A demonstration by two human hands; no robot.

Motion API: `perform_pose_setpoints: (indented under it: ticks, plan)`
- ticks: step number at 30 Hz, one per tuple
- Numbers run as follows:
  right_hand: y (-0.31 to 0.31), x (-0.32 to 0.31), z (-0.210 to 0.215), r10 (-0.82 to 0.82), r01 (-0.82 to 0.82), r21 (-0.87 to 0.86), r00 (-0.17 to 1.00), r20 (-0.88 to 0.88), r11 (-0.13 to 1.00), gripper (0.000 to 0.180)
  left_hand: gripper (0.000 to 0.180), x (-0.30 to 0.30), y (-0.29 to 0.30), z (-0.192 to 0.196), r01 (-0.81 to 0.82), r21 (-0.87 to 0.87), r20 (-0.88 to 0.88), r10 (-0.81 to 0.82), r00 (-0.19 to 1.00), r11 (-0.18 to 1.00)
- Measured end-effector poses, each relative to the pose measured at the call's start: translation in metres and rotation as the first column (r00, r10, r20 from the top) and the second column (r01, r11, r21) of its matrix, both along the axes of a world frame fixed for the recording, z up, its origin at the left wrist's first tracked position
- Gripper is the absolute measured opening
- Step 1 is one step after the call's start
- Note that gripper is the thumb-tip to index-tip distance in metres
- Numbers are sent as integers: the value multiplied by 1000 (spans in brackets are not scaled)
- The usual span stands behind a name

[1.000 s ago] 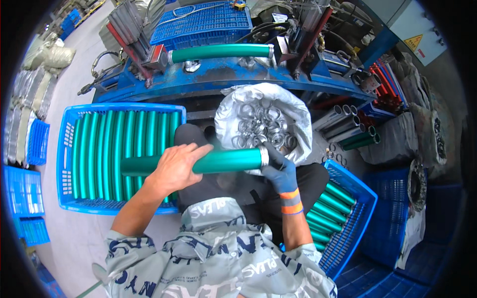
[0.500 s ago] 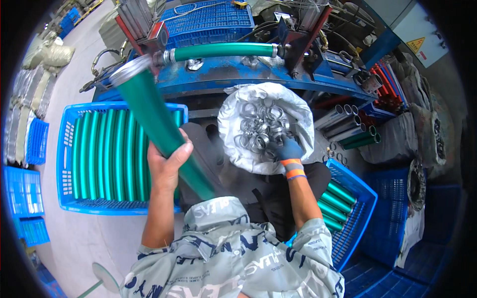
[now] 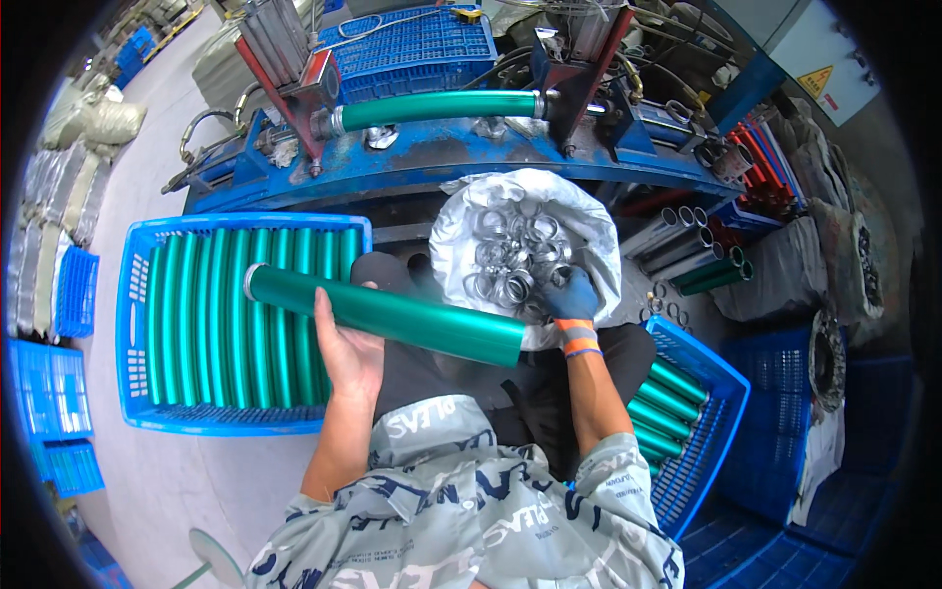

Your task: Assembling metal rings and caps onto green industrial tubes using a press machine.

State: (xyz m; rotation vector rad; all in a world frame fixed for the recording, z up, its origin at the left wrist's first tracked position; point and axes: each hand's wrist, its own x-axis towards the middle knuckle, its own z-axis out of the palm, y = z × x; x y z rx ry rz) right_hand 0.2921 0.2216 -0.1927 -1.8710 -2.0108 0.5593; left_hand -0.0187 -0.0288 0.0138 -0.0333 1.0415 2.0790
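Observation:
A green metallic tube (image 3: 392, 312) lies across my lap, held from below by my left hand (image 3: 348, 351), its thumb up along the near side. A silver ring (image 3: 252, 282) caps the tube's left end; its right end is plain and reaches the sack's near rim. My right hand (image 3: 570, 295), in a dark blue glove with an orange cuff, is inside the white sack (image 3: 456, 231) among loose metal rings (image 3: 515, 250). Its fingertips are hidden against the rings, so their grip does not show.
On the left stands a blue crate (image 3: 126, 329) of green tubes. Another blue crate (image 3: 721, 432) with tubes sits at my right knee. Ahead, a blue machine bench (image 3: 432, 157) has a green tube (image 3: 442, 108) clamped across it. Bare metal tubes (image 3: 667, 236) lie right of the sack.
The held tube has swung down from a steep tilt to nearly level, its ringed end lower and its plain end now to the right. My right hand stays in the sack.

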Motion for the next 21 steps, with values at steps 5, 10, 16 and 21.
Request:
perform_pose_setpoints:
  ticks: [5, 10, 16, 21]
  plan:
    - [-3, 13, -19, -91, 100, -6, 878, -471, 995, 59, 61, -5, -3, -5, 0, -1, -61, 0, 998, 1000]
    - [7, 18, -55, -88, 64, -60, 735, -673, 996, 55, 64, 2, 0, -6, 46, -17, 20, -46, 999, 999]
    - [3, 12, 13, -415, -293, -454, 189, -890, 841, 51, 64, 1, -2, -8, 82, 31, 47, -83, 995, 996]
    - [-71, -2, 111, -368, -595, -122, -312, -876, 795, 87, 58, 4, 0, -11, 103, 80, -7, -102, 995, 992]
